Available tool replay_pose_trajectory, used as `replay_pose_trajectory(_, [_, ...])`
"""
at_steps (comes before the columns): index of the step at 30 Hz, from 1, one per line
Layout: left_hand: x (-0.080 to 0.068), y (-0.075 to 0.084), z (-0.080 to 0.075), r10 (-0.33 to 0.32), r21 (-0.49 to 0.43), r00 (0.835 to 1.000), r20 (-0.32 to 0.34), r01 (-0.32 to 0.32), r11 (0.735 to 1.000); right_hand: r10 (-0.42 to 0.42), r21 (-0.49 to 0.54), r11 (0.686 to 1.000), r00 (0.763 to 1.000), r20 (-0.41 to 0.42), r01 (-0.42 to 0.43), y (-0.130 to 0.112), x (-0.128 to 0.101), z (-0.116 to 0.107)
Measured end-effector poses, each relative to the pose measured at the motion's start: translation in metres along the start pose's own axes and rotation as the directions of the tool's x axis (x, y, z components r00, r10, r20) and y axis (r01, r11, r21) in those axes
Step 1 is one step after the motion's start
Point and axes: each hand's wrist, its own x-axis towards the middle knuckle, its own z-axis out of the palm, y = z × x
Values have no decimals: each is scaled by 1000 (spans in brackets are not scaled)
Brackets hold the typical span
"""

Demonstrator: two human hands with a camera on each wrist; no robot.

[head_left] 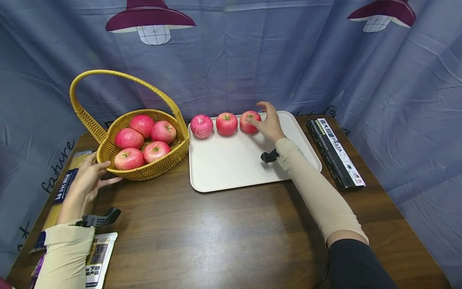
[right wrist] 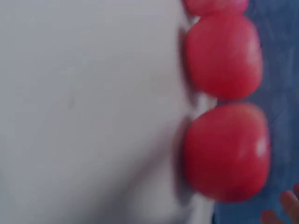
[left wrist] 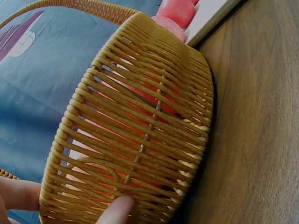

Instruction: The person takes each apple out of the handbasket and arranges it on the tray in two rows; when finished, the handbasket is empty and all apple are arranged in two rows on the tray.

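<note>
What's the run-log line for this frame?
left hand: rests on basket wall | right hand: holds third apple on tray | basket: five apples | tray: three apples in row

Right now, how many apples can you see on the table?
8. Five apples sit in the wicker basket; three more line the tray's far edge, the rightmost under the right hand. Others may hide beneath.

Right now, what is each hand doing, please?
Left hand: open, fingers resting on the basket.
Right hand: holding the rightmost apple on the tray.
</note>
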Motion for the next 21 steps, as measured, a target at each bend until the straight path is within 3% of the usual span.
replay_pose_trajectory(5, [1, -2, -3, 2, -22, 1000, 28, -2, 1000, -65, 47, 997, 996, -60, 68, -29, -12, -2])
replay_pose_trajectory(10, [2, -1, -5, 8, -30, 998, 59, -6, 1000, -248, 142, 952, 957, -151, 270, -80, -44, 15])
replay_pose_trajectory(12, [2, -1, -5, 14, -30, 998, 65, -12, 999, -334, 161, 924, 937, -104, 347, -101, -59, 28])
replay_pose_trajectory(16, [2, -1, -6, 28, -58, 997, 73, -24, 998, -458, 151, 884, 885, 81, 443, -135, -82, 59])
replay_pose_trajectory(21, [1, -2, -6, 40, -90, 996, 82, -33, 995, -473, 52, 875, 831, 291, 480, -165, -85, 99])
